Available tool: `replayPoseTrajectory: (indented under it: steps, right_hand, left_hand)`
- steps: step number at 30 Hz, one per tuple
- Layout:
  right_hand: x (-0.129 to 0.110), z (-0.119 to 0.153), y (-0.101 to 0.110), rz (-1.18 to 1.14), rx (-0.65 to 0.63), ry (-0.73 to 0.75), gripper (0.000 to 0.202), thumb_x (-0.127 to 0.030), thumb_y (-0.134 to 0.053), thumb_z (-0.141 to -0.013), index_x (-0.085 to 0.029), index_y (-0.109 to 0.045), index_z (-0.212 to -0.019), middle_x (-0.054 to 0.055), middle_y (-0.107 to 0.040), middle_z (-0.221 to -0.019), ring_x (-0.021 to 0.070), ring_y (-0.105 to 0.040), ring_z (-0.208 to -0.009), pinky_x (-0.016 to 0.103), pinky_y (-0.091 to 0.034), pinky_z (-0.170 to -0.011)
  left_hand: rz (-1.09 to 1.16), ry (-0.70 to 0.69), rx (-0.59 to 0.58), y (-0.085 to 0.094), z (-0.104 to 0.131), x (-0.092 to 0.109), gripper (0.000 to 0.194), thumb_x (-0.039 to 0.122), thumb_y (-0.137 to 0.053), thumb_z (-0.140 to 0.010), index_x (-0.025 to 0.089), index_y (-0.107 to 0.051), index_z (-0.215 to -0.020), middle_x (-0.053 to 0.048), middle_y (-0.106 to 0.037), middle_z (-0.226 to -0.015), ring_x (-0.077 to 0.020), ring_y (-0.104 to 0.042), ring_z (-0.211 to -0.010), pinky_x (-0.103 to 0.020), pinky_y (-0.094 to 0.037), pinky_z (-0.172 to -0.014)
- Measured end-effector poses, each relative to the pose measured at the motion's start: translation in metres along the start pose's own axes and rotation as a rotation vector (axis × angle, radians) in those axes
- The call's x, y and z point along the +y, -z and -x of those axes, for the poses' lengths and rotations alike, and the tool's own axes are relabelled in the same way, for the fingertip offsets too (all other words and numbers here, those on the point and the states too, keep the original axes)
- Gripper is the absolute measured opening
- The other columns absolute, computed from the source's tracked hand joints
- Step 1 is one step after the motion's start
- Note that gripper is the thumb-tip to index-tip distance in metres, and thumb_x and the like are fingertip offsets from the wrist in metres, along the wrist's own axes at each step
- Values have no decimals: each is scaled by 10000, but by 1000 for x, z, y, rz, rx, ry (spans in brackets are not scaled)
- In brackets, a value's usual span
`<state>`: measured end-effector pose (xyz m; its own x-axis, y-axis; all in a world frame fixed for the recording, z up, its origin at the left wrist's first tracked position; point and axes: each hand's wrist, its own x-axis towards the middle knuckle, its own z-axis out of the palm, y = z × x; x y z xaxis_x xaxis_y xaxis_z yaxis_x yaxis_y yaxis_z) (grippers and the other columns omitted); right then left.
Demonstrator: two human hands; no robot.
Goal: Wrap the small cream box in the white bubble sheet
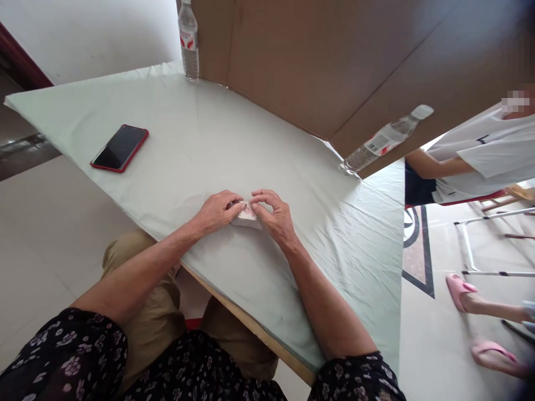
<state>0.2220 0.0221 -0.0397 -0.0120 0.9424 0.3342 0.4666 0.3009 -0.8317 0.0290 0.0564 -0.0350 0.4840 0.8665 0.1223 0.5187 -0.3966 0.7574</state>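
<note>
A small white, block-shaped stack [247, 215] with red print on top rests on the cloth near the table's front edge. It looks like a deck of playing cards, though its details are too small to be sure. My left hand [220, 210] grips its left end, thumb on the top face and fingers curled round the far side. On the right end sits my right hand [273, 214], its thumb on top and its fingers bent over the far edge. Both palms partly hide the stack's ends.
A pale green cloth covers the table [175, 156]. A red-cased phone [120, 148] lies at left. Two water bottles, one upright [189, 44] and one at right [384, 140], stand against a brown board [292, 61]. Another person's arm [443, 165] shows beyond it.
</note>
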Motion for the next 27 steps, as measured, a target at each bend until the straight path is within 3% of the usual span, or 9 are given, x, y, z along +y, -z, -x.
replayPoseTrajectory:
  steps: [6, 10, 14, 16, 20, 23, 27]
  right_hand:
    - [1, 21, 5, 311, -44, 219, 188, -339, -594, -956, -302, -757, -1043, 57, -729, -1193, 253, -646, -1157, 466, -468, -1035]
    - [8, 35, 10, 472, -77, 348, 364, -455, -638, -929, -313, -689, -1261, 98, -648, -1369, 320, -585, -1273, 538, -434, -1071]
    - [20, 36, 11, 477, -111, 320, 452, -456, -659, -911, -306, -631, -1337, 130, -485, -1554, 358, -487, -1408, 566, -434, -1097]
    - [23, 35, 10, 442, -127, 299, 431, -391, -652, -921, -294, -622, -1340, 135, -518, -1523, 332, -518, -1386, 530, -458, -1093]
    - [19, 37, 5, 437, -70, 321, 373, -322, -629, -941, -280, -629, -1311, 123, -656, -1346, 290, -626, -1238, 478, -499, -1039]
    - [15, 39, 3, 498, -10, 317, 348, -315, -615, -948, -281, -637, -1294, 122, -663, -1334, 295, -637, -1206, 493, -492, -1026]
    - [15, 39, 3, 476, -40, 279, 366, -350, -625, -939, -266, -631, -1295, 136, -636, -1380, 311, -615, -1256, 510, -482, -1048]
  left_hand:
    - [22, -16, 9, -2, 2, -1, 387, 455, -469, -931, 180, -737, -981, -64, -704, -923, -196, -616, -834, -338, -484, -804]
    - [66, 5, -6, 1, 3, -2, 435, 490, -474, -912, 165, -728, -1050, -83, -711, -1002, -201, -629, -852, -355, -511, -829]
    - [142, 41, -111, 10, 6, -6, 711, 523, -628, -803, 149, -566, -1404, -138, -666, -1277, -278, -635, -1126, -413, -522, -959]
    - [142, 17, -154, 12, 8, -9, 842, 474, -674, -757, 147, -461, -1503, -151, -635, -1338, -308, -590, -1235, -449, -496, -1027]
    - [128, -27, -116, 8, 11, -10, 805, 362, -635, -749, 137, -454, -1500, -143, -644, -1300, -284, -610, -1186, -442, -503, -1028]
    - [104, -54, -69, 4, 12, -8, 773, 343, -621, -772, 165, -450, -1505, -125, -643, -1306, -274, -598, -1198, -419, -515, -1017]
    - [-8, -64, -86, 2, 10, -8, 706, 339, -590, -804, 153, -488, -1478, -142, -601, -1398, -323, -505, -1333, -445, -496, -1050]
